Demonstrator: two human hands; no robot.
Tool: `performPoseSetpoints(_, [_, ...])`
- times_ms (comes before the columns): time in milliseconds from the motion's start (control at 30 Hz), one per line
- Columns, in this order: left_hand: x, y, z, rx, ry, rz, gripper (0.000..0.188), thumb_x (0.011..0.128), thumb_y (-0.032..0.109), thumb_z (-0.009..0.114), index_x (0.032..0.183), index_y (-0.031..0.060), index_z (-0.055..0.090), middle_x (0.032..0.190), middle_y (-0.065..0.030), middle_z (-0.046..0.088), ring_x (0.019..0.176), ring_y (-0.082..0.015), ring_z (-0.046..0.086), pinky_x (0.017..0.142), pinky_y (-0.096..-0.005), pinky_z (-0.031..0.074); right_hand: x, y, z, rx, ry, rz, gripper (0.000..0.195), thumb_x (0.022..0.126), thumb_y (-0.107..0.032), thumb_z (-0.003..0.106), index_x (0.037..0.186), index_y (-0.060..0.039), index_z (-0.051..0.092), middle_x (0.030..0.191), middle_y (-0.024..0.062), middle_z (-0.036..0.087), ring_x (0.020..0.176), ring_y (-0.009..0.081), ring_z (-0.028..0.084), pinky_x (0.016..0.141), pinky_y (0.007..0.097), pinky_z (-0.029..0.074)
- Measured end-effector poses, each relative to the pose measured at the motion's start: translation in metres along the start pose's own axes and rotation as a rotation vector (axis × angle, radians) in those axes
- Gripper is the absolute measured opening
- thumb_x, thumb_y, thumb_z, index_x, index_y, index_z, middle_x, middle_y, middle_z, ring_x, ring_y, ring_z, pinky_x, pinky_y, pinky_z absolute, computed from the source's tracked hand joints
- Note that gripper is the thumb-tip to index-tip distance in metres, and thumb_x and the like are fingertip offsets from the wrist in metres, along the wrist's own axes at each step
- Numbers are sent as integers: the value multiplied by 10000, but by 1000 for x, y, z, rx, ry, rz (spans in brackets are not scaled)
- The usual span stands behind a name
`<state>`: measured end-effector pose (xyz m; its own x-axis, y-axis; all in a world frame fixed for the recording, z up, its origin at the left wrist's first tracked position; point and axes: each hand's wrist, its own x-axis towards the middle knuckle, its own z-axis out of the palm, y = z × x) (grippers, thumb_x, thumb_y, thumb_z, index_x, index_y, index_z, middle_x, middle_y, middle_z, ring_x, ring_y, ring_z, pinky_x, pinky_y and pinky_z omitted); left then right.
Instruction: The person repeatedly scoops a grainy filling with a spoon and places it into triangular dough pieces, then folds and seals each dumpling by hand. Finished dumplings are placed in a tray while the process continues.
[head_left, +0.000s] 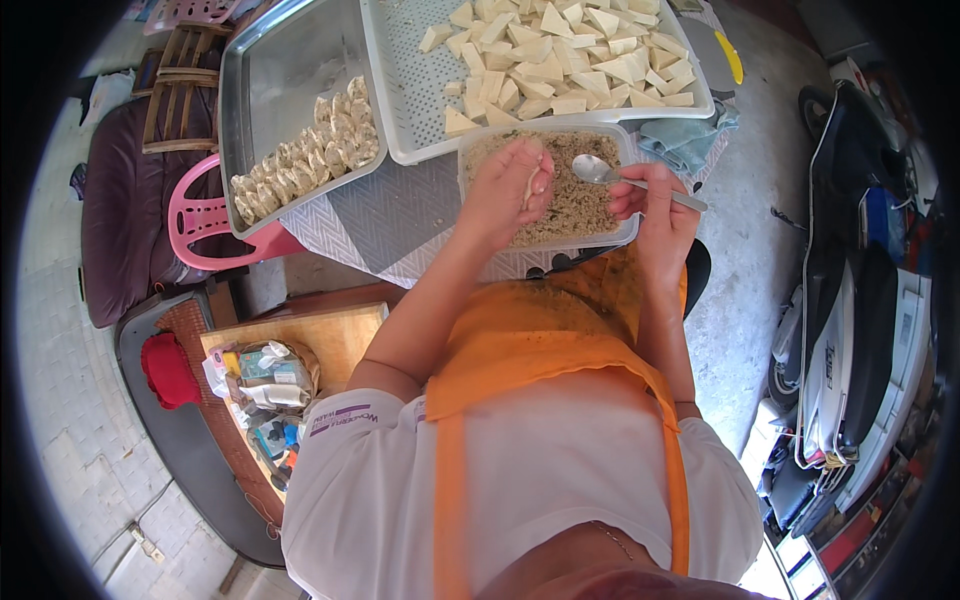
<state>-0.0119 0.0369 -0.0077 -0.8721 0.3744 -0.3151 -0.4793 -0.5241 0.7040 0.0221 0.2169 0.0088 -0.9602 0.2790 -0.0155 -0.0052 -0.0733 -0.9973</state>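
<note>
My left hand (508, 186) is curled above the left side of a plastic tub (630, 234) of crumbly minced filling (571, 206). A pale piece, apparently a tofu wedge (531, 184), shows between its fingers, mostly hidden by them. In my right hand (660, 214) is a metal spoon (596, 169), its bowl over the filling and its handle pointing right. Behind the tub, a white perforated tray (409, 82) bears a heap of pale tofu wedges (555, 64). Rows of filled pieces (307, 157) stand in a metal tray (289, 75) to the left.
A blue-green cloth (682, 141) lies right of the tub on the patterned tablecloth (397, 214). A pink plastic stool (199, 214) is under the metal tray's left side. To my left stands a wooden table (345, 330) with a cluttered basket; a motor scooter (840, 300) is at right.
</note>
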Motion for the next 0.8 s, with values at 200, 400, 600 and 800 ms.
performPoseSetpoints(200, [-2, 3, 3, 93, 30, -20, 273, 1002, 299, 411, 918, 60, 514, 714, -11, 476, 552, -86, 424, 415, -208, 287, -1, -1, -1, 26, 8, 10, 401, 996, -312, 443, 884, 27, 624, 679, 80, 636, 548, 111, 584, 512, 221, 455])
performPoseSetpoints(400, [-4, 10, 15, 55, 130, 39, 254, 1012, 256, 381, 943, 49, 512, 721, -33, 485, 548, -98, 424, 411, -218, 281, -1, 4, -2, 34, 8, 34, 403, 996, -315, 443, 883, 24, 629, 680, 80, 638, 548, 113, 586, 508, 221, 453])
performPoseSetpoints(600, [-1, -2, -5, 287, 83, 78, 324, 995, 249, 405, 734, 70, 476, 576, 7, 423, 463, -105, 372, 394, -234, 271, -2, 9, -1, 50, -5, 32, 376, 995, -281, 441, 892, 28, 629, 686, 84, 643, 544, 117, 587, 506, 223, 454])
performPoseSetpoints(800, [-9, 5, 8, 182, 98, 0, 441, 982, 322, 449, 627, 60, 451, 499, -18, 419, 385, -103, 377, 339, -239, 273, -5, 3, -3, 42, 13, 42, 399, 994, -297, 431, 907, 38, 630, 692, 102, 641, 547, 130, 583, 520, 238, 460])
